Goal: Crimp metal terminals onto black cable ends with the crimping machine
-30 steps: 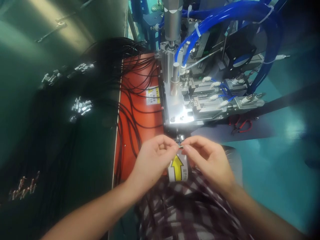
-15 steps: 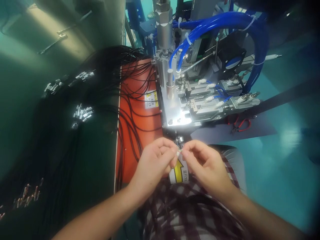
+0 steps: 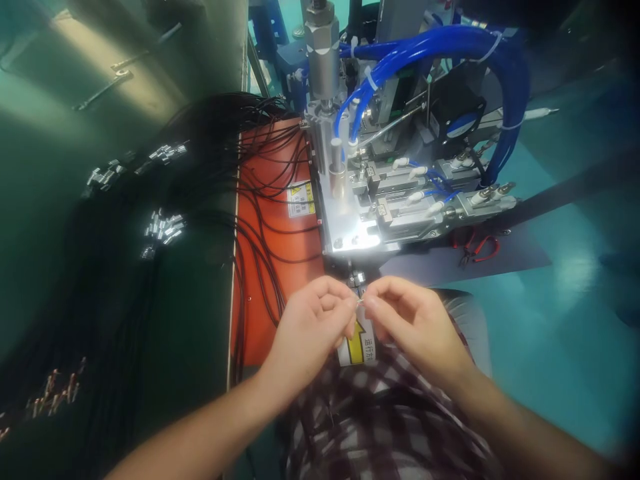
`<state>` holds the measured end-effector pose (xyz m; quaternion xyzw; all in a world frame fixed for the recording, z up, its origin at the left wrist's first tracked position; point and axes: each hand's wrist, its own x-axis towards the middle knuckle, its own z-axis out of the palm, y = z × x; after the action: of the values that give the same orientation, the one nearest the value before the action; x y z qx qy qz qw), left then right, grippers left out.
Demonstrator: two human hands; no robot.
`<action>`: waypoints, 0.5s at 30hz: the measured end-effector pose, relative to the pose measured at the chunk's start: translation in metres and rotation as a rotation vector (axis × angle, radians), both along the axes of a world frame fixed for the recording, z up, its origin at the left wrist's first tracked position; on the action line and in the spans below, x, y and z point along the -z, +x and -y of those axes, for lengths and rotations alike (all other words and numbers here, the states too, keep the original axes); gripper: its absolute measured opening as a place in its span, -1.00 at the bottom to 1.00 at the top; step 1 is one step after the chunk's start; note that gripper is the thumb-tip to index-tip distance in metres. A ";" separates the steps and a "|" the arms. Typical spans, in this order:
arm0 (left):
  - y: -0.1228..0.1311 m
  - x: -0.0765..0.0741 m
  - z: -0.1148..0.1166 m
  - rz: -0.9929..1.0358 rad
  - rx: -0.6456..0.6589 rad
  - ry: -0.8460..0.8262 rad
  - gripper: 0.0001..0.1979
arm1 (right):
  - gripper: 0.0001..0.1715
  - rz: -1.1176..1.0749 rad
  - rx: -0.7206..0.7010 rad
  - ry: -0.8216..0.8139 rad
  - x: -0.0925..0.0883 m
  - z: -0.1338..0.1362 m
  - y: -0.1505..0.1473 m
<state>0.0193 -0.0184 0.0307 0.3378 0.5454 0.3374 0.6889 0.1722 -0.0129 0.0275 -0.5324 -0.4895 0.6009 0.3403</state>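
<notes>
Silvery metal, a tiny piece (image 3: 360, 303), pinched at both ends: thumb and forefinger of the left hand (image 3: 310, 327) clenched on one end, thumb and forefinger of the right hand (image 3: 415, 327) clenched on the other, fingertips nearly touching. Held in the air just in front of the small dark fixture (image 3: 358, 277) under the lip of the bright machine plate (image 3: 350, 233), and just above the yellow arrow label (image 3: 356, 347). Too small to tell whether bare wire end, terminal, or both.

Probably fine fitting work, so: pinch lightly but firmly, right at the tips of the fingers, leaving the meeting point in sight. Brace the wrists against the checked cloth (image 3: 375, 413) below to damp any tremor. Line the two ends up straight before pressing them together; no twisting, no bending. Stay clear of the plate's edge and of the black wires (image 3: 250, 220) trailing across the orange panel (image 3: 270, 267) to the left. Likely slip: a loosened pinch, and the piece lost into the cloth.

Farther back, blue hoses (image 3: 425, 47) arching over the machine; red-handled pliers (image 3: 477, 248) lying on the surface to the right.
</notes>
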 end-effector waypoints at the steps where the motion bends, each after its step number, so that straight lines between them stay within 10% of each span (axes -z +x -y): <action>1: 0.000 0.000 0.000 -0.007 0.000 0.011 -0.87 | -0.82 -0.001 0.005 -0.021 0.000 0.000 -0.001; 15: 0.002 -0.002 0.001 0.010 -0.005 0.030 -0.88 | -0.87 -0.086 0.045 -0.146 0.000 0.000 -0.002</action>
<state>0.0218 -0.0194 0.0326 0.3449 0.5375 0.3487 0.6859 0.1699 -0.0127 0.0274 -0.5403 -0.4174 0.6495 0.3348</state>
